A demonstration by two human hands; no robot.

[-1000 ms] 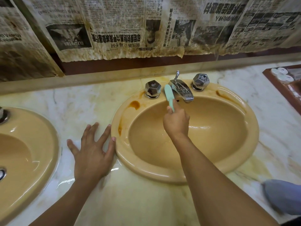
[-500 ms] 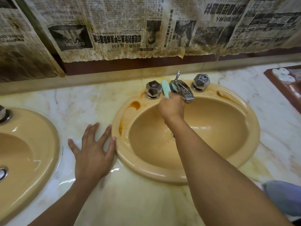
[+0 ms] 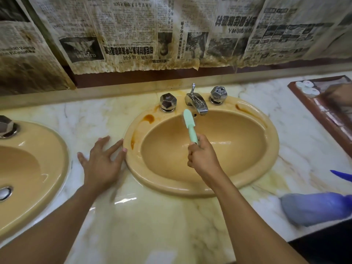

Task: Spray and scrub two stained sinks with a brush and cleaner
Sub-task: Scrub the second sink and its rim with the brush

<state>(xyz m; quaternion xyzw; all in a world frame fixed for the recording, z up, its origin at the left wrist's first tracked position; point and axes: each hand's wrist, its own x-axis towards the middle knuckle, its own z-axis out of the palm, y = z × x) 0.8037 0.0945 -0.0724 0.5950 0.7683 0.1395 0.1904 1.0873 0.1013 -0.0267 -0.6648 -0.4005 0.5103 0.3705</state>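
The person's arms fill the lower part of the frame: the left forearm [image 3: 57,221] comes from the lower left and the right forearm [image 3: 247,216] from the lower right, both bare to the frame's edge. The left hand [image 3: 101,166] and right hand [image 3: 203,159] are bare too. One right-hand nail looks dark, perhaps polish.

Stained, yellowed newspaper sheets [image 3: 133,35] hung across the whole top of the frame, their lower edges browned and ragged. Beneath them ran a dark red strip of wall [image 3: 133,78], then a beige ledge [image 3: 76,96]. A glossy white marble counter [image 3: 162,225], streaked with yellow-brown, filled the lower part of the frame. At the upper right edge sat a reddish-brown tray [image 3: 314,108] holding small white round items [image 3: 308,89], too blurred to identify.
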